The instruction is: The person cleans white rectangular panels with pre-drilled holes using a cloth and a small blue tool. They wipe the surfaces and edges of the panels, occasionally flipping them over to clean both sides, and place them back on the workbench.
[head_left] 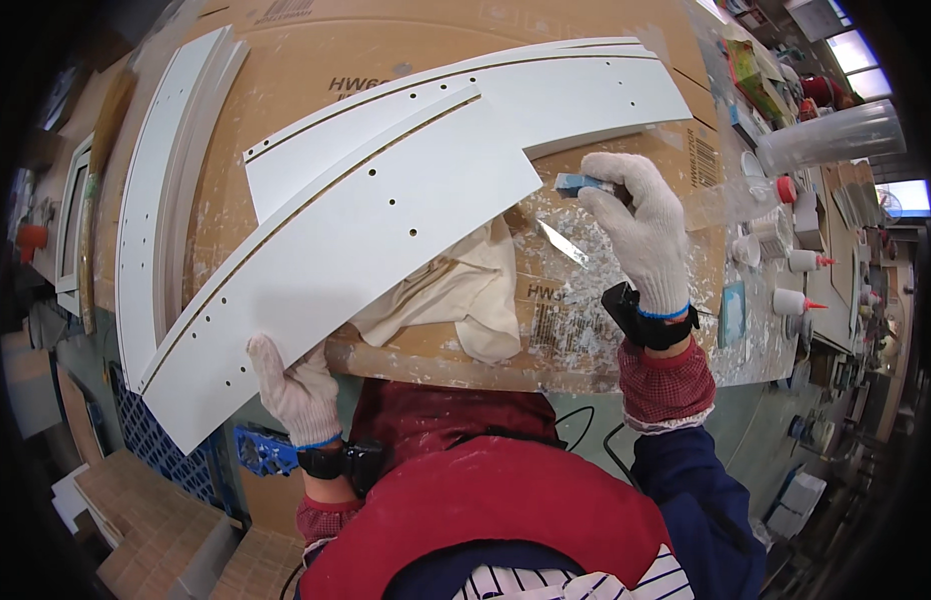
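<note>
A long curved white panel (336,240) with a brown groove along its edge and several drilled holes lies slanting across the table. My left hand (298,392), in a white knit glove, grips its near lower edge, thumb on top and the other fingers partly hidden. Beyond it, a second curved white panel (576,85) reaches to the upper right, partly covered by the first. My right hand (641,220), also gloved, pinches a small blue block (578,184) above the table, just right of the first panel's end and apart from it.
Cardboard (546,365) covers the table, strewn with white flakes around a shiny flat strip (564,243). A cream cloth (476,290) lies partly under the panel. More white curved pieces (166,190) rest at left. Glue bottles with red tips (794,302) stand at right.
</note>
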### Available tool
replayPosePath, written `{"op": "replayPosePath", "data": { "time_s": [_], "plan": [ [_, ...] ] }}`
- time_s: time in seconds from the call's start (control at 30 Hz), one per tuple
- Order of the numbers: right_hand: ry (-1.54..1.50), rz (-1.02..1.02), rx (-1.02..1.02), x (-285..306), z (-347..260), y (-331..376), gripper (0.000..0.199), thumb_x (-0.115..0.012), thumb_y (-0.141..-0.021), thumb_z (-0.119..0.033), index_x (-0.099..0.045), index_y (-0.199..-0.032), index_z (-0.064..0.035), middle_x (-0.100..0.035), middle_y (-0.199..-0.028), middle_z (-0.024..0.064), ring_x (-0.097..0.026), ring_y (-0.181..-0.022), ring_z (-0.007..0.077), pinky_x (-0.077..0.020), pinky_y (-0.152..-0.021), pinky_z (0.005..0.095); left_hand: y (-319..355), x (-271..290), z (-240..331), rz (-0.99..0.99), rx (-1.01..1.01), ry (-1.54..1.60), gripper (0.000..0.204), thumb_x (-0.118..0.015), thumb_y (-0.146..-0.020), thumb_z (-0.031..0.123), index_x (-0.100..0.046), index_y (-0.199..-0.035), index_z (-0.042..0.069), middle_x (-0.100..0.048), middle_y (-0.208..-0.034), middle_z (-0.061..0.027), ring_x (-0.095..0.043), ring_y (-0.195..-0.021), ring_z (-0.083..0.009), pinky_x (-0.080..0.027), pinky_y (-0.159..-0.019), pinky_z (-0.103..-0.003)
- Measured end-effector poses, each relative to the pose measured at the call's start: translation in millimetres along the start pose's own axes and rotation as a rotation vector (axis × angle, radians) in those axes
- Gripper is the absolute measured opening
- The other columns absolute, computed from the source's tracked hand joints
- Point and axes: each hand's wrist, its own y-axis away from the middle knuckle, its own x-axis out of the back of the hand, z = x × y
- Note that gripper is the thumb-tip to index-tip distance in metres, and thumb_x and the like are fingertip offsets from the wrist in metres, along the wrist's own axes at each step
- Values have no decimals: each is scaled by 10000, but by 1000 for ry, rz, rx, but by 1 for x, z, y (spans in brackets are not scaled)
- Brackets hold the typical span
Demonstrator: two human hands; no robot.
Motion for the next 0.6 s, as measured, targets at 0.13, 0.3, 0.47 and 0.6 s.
{"op": "replayPosePath", "data": {
  "time_s": [0.13,0.3,0.47,0.6],
  "plan": [
    [14,-63,27,-7,-2,-9,219,-640,-789,-30,-649,-1006,1,-623,-929,104,-606,-797,170,-490,-712,281,0,0,-1,-2,6,-22,363,-553,-958,201,-467,-1267,33,-507,-1278,-137,-538,-1158,-287,-524,-946,-453],
    [146,-165,20,3,-2,-13,219,-634,-780,-49,-652,-994,-7,-627,-914,128,-623,-809,221,-496,-734,303,-1,1,-1,9,1,-41,353,-539,-969,210,-466,-1263,29,-509,-1269,-131,-541,-1152,-270,-532,-932,-446],
    [222,-202,-91,10,9,-9,234,-633,-785,-87,-649,-1006,-12,-633,-960,149,-628,-878,265,-493,-782,335,1,2,0,-5,-20,-87,347,-529,-975,213,-457,-1264,35,-503,-1262,-125,-533,-1161,-262,-541,-921,-435],
    [403,-151,-20,9,42,6,327,-641,-790,-106,-612,-1100,-6,-612,-1067,175,-604,-973,319,-479,-866,373,0,-2,0,-10,11,-34,359,-538,-971,214,-447,-1270,38,-493,-1267,-127,-523,-1171,-274,-540,-919,-463]
  ]
}}
